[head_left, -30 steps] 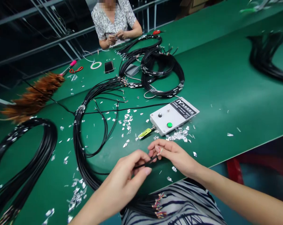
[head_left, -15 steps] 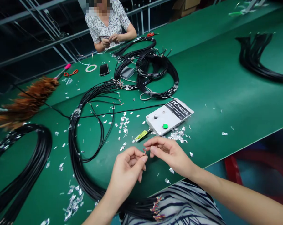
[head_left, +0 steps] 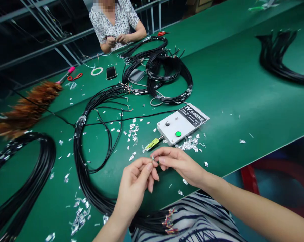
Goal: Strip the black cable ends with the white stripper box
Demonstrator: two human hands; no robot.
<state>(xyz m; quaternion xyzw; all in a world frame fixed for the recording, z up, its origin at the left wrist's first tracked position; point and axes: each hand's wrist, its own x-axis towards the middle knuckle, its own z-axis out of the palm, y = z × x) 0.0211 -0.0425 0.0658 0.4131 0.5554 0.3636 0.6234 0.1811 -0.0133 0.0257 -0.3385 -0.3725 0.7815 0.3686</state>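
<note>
My left hand (head_left: 135,179) is closed, thumb and forefinger pinching the thin stripped wire end (head_left: 152,158) of a cable. From the right, my right hand (head_left: 178,164) meets it with fingers drawn together, the forefinger tip at the wires. Whatever lies between those right fingertips is too small to make out. A big looped bundle of black cables (head_left: 78,161) curves round to the left and passes under my left wrist. Its ends, with coloured wires (head_left: 170,220), rest by my lap. Just beyond my hands sits a grey control box (head_left: 171,129) with a green button and a yellow-tagged shaft (head_left: 152,144).
Foil scraps (head_left: 78,218) litter the green table (head_left: 225,101). More black cable coils (head_left: 188,79) lie behind the box, and another bundle (head_left: 273,64) at right. Left are a brown feather duster (head_left: 28,104), red-handled scissors (head_left: 75,77) and a phone (head_left: 111,72). A co-worker (head_left: 116,23) sits opposite.
My hands have shifted slightly left, and my right fingertips are closer to my left fingers. The wire tips at the pinch look turned; the surroundings stay put.
</note>
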